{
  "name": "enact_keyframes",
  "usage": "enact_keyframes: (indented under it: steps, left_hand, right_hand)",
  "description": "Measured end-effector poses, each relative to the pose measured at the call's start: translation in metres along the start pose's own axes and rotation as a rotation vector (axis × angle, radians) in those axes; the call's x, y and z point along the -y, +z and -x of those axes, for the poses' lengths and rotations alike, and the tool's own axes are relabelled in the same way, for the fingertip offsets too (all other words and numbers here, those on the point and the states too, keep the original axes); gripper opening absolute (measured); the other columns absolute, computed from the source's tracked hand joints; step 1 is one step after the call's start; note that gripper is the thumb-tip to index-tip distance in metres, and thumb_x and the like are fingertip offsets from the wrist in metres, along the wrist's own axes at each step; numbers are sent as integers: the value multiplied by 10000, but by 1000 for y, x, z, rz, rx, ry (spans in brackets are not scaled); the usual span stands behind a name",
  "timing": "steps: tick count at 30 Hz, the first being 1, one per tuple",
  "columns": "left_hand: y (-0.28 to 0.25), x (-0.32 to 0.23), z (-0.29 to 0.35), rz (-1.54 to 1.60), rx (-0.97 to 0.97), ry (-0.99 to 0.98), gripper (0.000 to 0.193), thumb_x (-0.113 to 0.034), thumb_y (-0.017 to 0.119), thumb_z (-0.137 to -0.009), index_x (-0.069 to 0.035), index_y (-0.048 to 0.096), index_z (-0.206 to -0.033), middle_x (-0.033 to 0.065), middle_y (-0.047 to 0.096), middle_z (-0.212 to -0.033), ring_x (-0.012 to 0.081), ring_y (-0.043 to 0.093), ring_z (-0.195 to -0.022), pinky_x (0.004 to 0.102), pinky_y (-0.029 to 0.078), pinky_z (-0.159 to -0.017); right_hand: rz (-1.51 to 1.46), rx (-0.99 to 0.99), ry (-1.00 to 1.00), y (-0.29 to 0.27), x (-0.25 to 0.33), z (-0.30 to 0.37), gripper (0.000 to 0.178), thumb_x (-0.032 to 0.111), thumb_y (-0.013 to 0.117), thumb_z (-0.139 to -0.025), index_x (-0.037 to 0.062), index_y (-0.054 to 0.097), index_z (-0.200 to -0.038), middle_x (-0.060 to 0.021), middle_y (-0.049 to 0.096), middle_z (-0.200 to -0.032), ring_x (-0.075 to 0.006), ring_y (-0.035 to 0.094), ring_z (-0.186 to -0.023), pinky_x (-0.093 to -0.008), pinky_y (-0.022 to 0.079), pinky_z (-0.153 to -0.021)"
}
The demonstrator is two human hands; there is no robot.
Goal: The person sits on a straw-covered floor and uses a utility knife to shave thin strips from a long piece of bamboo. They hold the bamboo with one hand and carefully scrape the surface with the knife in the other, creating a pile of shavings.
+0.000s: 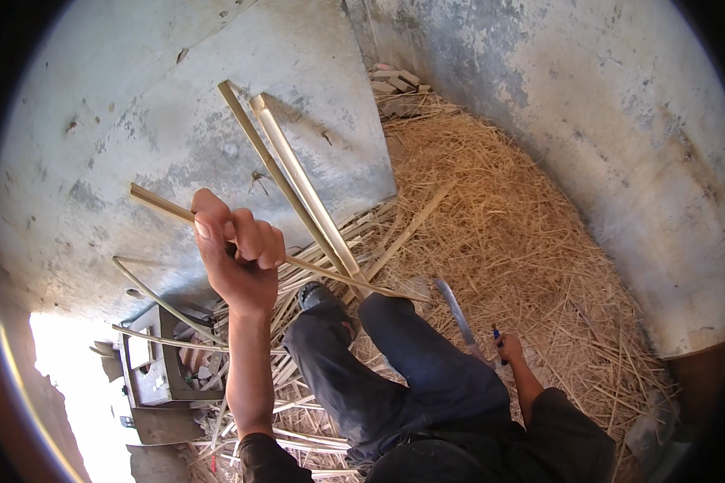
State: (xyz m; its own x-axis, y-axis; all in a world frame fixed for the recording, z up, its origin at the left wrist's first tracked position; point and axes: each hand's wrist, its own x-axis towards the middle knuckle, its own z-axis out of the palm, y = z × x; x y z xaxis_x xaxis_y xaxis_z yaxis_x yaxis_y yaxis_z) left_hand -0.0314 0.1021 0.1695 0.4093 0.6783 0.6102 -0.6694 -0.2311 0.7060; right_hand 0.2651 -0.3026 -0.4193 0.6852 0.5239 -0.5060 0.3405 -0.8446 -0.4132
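My left hand (242, 245) is raised and closed round a long, thin bamboo strip (338, 275). One end sticks out past the thumb; the other slopes down to my knee. Low on the right, my right hand (510, 348) grips a small, slim tool with a blue and dark handle (498, 340); its exact kind is too small to make out. Beside my right leg, close to that hand, is a long, slightly curved metal blade (454, 310), its lower end partly hidden. Two bamboo lengths, a narrow one (270, 165) and a wider split one (302, 181), slant up against the wall.
Pale wood shavings (491, 217) heap over the floor ahead and to the right. Several loose strips (298, 439) lie around my legs. A grey metal box (165, 354) with rubble stands at the left. Worn plaster walls (604, 145) rise ahead and on both sides.
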Motion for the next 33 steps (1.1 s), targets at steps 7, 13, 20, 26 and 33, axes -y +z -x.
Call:
enact_keyframes:
  steps: [7,13,20,26,33]
  left_hand:
    - [-23,-7,6,58,-65,-10,363,-406,416,-1169,-168,369,-898,-42,238,-566,98,198,-427,287,221,-401]
    - [-25,-14,13,75,-106,28,368,-376,407,-1171,-163,378,-871,-42,247,-550,95,194,-408,289,220,-388]
    - [-33,-39,16,114,-61,195,360,-349,357,-1183,-184,380,-865,-66,271,-533,58,222,-386,264,227,-320]
    - [-32,-90,23,120,64,333,302,-331,396,-1165,-201,422,-894,-59,324,-539,51,280,-389,267,260,-293]
    - [-33,-143,58,311,-11,441,300,-227,569,-1110,-168,420,-857,-71,341,-525,24,285,-372,216,292,-352]
  right_hand:
    - [-40,47,-49,-30,-5,28,702,-28,796,-757,166,631,-1411,-191,754,-984,-383,741,-982,-466,570,-850]
    - [34,197,-5,-59,-8,43,1071,-14,830,-717,199,375,-1663,-202,750,-1085,-353,745,-1000,-470,585,-863]
    - [170,64,141,-105,-61,40,932,57,824,-771,181,461,-1621,-250,745,-1235,-344,703,-1227,-473,543,-1021]
    - [-569,-105,12,-153,-3,33,527,411,558,-1077,53,588,-1463,-158,724,-1235,-316,676,-1188,-446,531,-998]
    - [-1372,51,-355,-218,203,118,395,459,520,-1122,74,583,-1057,-3,484,-746,-107,458,-594,-279,386,-547]
